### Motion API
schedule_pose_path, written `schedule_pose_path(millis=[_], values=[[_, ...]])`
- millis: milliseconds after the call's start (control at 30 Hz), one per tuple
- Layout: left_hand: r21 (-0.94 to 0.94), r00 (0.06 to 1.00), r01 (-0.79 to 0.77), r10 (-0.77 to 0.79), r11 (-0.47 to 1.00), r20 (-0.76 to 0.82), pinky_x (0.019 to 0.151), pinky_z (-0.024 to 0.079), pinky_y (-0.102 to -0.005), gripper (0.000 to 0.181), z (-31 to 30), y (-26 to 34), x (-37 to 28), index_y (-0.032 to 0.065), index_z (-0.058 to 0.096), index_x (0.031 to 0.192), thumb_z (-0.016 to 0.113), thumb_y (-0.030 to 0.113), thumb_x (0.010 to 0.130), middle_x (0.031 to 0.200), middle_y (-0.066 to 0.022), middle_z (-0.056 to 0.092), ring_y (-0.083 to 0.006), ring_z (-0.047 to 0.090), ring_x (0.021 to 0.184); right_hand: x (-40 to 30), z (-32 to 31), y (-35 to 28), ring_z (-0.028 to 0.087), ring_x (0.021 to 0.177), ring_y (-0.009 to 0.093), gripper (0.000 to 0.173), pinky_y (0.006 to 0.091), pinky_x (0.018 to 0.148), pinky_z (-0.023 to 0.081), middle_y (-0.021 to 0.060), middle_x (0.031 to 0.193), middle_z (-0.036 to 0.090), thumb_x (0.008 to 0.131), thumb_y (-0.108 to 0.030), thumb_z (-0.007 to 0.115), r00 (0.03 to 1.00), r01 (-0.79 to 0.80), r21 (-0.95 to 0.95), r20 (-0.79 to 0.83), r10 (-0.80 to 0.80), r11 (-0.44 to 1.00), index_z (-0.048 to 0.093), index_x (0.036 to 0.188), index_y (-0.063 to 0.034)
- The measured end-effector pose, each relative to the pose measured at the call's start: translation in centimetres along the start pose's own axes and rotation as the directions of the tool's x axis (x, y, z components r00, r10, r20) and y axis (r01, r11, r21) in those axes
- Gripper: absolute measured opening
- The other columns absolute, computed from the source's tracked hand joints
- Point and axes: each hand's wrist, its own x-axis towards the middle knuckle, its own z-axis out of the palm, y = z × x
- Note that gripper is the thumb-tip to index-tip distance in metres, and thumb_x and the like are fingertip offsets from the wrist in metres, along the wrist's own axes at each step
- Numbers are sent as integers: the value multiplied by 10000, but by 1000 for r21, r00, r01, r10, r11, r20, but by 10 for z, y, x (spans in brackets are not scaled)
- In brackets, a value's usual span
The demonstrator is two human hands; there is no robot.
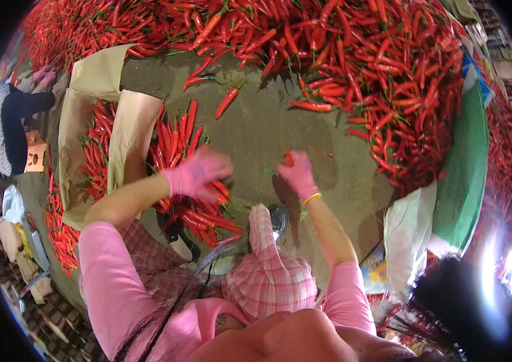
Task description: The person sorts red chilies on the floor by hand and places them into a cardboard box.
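Note:
My left hand [199,174], in a pink glove and blurred, is over a pile of red chili peppers [176,135] on the floor at left of centre. Whether it holds any is unclear. My right hand [298,172], also gloved in pink, is above the concrete floor [256,126], its fingers closed around a red chili pepper [288,158] of which only a bit shows. More peppers [210,221] fan out below my left hand, near my shoe. One loose red pepper [227,103] lies on the floor beyond my hands.
A large heap of red chilies [373,63] curves around the far and right sides. An open paper-lined box [66,149] holding chilies stands at left. Green and white sheeting [464,167] edges the heap at right. Another person [7,122] sits at far left beside an orange stool [35,151].

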Motion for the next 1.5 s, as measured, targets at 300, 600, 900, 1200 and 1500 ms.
schedule_pose_path(millis=[300, 600, 900, 1200, 1500], values=[[-906, 263, 238, -921, 349, -286, 1136, 305, -397, 923, -150, -266, 108, -13, 328, 1489, 609, 617, 875, 1498, -239, 391, -334, 368, 1398, 316, -96, -153, 627, 907, 190, 481, 316, 835, 489, 131, 1031, 675, 823, -250, 668, 970, 244, 715, -162, -184, 656, 623, 1219, 19], [-992, 529, 34, -845, 120, -84, 1010, 412, -444, 732, -108, -225, 207, 104, 408, 1451, 610, 560, 915, 1366, -39, 540, -193, 530, 1195, 382, -65, -132, 475, 1271, 475, 694, 463, 1084, 381, 341, 1424, 414, 864, -570, 517, 996, 65, 69, -70, -61, 995, 485, 1445, -192], [-958, 342, -281, -927, 58, -156, 771, 574, -409, 320, -114, -234, 207, 7, 597, 1190, 660, 196, 939, 1046, -84, 691, -205, 674, 899, 409, -32, -155, 369, 1356, 485, 730, 441, 1126, 315, 312, 1412, 466, 828, -580, 563, 997, 74, 354, -2, -79, 932, 518, 1407, -138], [-919, 273, -394, -952, 18, -136, 850, 512, -307, 431, -14, -45, 213, 54, 523, 1305, 687, 83, 908, 1098, -41, 657, -139, 625, 937, 237, -65, -93, 405, 1273, 414, 409, 407, 1106, 318, 301, 1289, 507, 932, -339, 571, 967, 170, 561, 61, -246, 810, 618, 1259, -98], [-674, 779, 179, -522, 717, -347, 1099, 395, -481, 625, 116, 57, 130, 108, 442, 1432, 694, 148, 861, 1541, -174, 304, -333, 284, 1456, 79, -108, 96, 455, 1308, 320, 458, 394, 1120, 311, 190, 1366, 519, 957, -344, 546, 995, -96, 395, 71, 74, 914, 576, 1295, -36]])
